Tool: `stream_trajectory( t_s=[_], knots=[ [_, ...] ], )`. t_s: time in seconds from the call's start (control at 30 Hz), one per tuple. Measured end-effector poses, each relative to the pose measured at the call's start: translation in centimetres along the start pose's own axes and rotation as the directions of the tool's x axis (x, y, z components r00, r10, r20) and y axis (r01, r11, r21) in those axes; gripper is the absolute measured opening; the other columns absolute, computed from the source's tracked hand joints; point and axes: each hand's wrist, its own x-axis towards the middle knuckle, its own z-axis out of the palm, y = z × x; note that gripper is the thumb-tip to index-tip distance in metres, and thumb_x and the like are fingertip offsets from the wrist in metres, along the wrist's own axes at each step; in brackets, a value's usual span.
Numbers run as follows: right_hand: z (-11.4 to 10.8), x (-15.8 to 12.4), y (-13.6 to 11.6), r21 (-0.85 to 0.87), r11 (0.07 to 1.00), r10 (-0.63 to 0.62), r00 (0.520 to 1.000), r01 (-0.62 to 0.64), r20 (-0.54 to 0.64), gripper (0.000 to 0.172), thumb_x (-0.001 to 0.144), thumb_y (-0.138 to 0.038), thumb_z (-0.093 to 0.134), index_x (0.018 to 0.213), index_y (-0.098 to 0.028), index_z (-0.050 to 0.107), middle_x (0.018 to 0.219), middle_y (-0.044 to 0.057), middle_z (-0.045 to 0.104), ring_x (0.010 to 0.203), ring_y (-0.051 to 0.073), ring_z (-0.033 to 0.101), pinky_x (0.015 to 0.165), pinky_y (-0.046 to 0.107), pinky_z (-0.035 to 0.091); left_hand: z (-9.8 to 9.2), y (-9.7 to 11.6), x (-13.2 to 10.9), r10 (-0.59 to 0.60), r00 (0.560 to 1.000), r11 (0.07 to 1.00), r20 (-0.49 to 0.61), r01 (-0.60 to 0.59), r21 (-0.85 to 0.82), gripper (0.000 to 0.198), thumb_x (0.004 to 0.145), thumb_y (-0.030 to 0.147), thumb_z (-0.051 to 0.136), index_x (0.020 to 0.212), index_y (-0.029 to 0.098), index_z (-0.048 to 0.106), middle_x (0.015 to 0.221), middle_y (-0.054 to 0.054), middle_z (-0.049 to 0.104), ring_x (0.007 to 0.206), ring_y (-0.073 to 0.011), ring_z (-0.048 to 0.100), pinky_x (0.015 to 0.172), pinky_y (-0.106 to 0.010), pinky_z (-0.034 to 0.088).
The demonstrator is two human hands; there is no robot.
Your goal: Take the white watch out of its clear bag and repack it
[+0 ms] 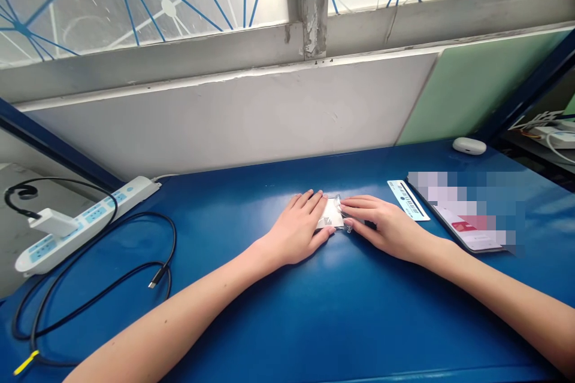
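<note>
A small flat white packet in clear plastic (331, 215) lies on the blue table (314, 311), between my two hands. My left hand (299, 230) lies flat on the table with its fingers stretched out over the packet's left part. From the right, my right hand (381, 224) reaches in with its fingers extended, the fingertips touching the packet's right edge. Neither hand has lifted the packet off the surface.
A white power strip (81, 224) with a plugged adapter and a looping black cable (103, 287) sits at the left. Right of my hands lie a narrow printed card (408, 198) and a blurred phone or tablet (467, 215). A white earbud case (469, 145) rests near the wall.
</note>
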Motion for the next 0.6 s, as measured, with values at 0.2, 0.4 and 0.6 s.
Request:
stream_trajectory(
  t_s=[0.2, 0.4, 0.6],
  knots=[
    [0.29, 0.12, -0.61, -0.029, 0.999, 0.025, 0.999, -0.026, -0.021, 0.032, 0.099, -0.026, 0.046, 0.116, -0.016, 0.071, 0.120, 0.012, 0.072, 0.113, 0.029, 0.066, 0.095, 0.045, 0.057, 0.04, 0.06, -0.01, -0.008, 1.000, 1.000, -0.004, 0.008, -0.002, 0.066, 0.101, 0.054, 0.031, 0.151, 0.012, 0.030, 0.158, -0.016, 0.030, 0.148, -0.0315, 0.026, 0.119, -0.047, 0.022],
    [0.44, 0.28, -0.59, 0.096, 0.992, 0.083, 0.995, -0.077, -0.059, 0.030, 0.097, -0.026, 0.050, 0.116, -0.022, 0.072, 0.124, 0.011, 0.070, 0.121, 0.029, 0.061, 0.099, 0.047, 0.054, 0.11, 0.05, -0.05, 0.002, 1.000, 1.000, -0.017, -0.002, -0.003, 0.064, 0.102, 0.054, 0.031, 0.150, 0.012, 0.031, 0.157, -0.017, 0.033, 0.147, -0.0314, 0.027, 0.118, -0.048, 0.023],
    [0.42, 0.26, -0.60, 0.100, 0.993, 0.058, 0.998, -0.054, -0.031, 0.031, 0.096, -0.024, 0.049, 0.120, -0.021, 0.070, 0.127, 0.013, 0.067, 0.126, 0.031, 0.057, 0.102, 0.052, 0.051, 0.14, 0.02, -0.06, 0.010, 1.000, 1.000, -0.025, -0.010, -0.002, 0.064, 0.102, 0.054, 0.029, 0.150, 0.012, 0.031, 0.157, -0.016, 0.033, 0.147, -0.0318, 0.027, 0.118, -0.048, 0.023]
  ],
)
